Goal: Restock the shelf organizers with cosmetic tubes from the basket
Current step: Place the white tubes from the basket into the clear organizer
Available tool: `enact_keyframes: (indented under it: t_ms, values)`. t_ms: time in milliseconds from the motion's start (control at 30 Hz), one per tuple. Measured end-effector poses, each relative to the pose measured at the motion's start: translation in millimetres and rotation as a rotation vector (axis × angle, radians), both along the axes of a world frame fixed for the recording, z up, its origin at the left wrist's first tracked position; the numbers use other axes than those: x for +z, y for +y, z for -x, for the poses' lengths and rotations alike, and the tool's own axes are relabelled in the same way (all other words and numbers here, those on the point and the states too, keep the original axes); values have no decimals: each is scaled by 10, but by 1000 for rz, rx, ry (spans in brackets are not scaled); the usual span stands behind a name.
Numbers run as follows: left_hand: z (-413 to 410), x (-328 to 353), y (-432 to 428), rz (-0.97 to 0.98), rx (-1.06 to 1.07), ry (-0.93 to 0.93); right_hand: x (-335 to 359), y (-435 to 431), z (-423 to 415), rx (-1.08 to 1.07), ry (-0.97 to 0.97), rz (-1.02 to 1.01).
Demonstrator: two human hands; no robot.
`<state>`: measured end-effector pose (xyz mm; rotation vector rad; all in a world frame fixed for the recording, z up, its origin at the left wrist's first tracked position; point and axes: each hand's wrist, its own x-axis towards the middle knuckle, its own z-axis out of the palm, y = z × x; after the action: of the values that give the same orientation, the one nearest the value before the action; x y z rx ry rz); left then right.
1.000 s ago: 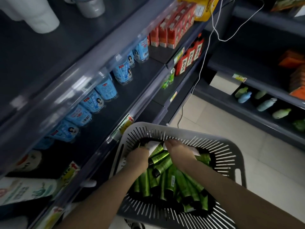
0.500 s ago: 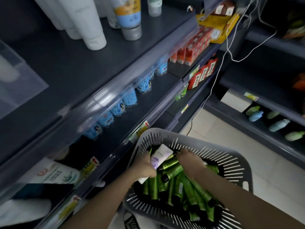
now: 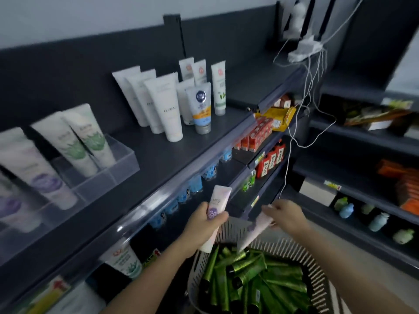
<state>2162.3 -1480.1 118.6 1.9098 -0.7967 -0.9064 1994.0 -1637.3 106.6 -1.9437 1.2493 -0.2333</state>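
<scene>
The left grip [image 3: 204,223] is wrapped round a purple-flowered tube [image 3: 218,201], near upright over the basket [image 3: 315,264] rim at 6 o'clock. The right grip [image 3: 288,216] pinches a second pale tube [image 3: 254,230], tilted above the green tubes [image 3: 247,273]. Clear organizers [image 3: 106,177] stand on the shelf [image 3: 163,155] at 9 o'clock

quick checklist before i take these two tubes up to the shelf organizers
1. Left hand grips the purple-flower tube firmly: ok.
2. Right hand holds the second tube: ok, held by its upper end.
3. Both tubes lifted clear of the basket: cannot tell, their lower ends hang close to it.
4. Matching purple-label tubes located on the shelf: ok, far left.
5. Free room in that row: cannot tell, blurred and cut off.
6. Clear organizer upright on the shelf: ok.
</scene>
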Motion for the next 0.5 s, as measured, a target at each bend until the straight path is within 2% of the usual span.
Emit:
enact_keyframes:
  t_ms: [100, 300, 400, 500]
  values:
    - [-138, 374, 72, 93, 17, -105, 325, 64, 18, -237, -318, -243]
    - [-287, 1120, 150, 343, 86, -146, 921, 248, -219, -421, -957, -844]
    - [-385, 1368, 273, 401, 142, -172, 1104, 374, -437, -288, -1068, -1073]
    - [-559, 1573, 450, 441, 217, -204, 1290, 603, -704, -83, -1054, -1145]
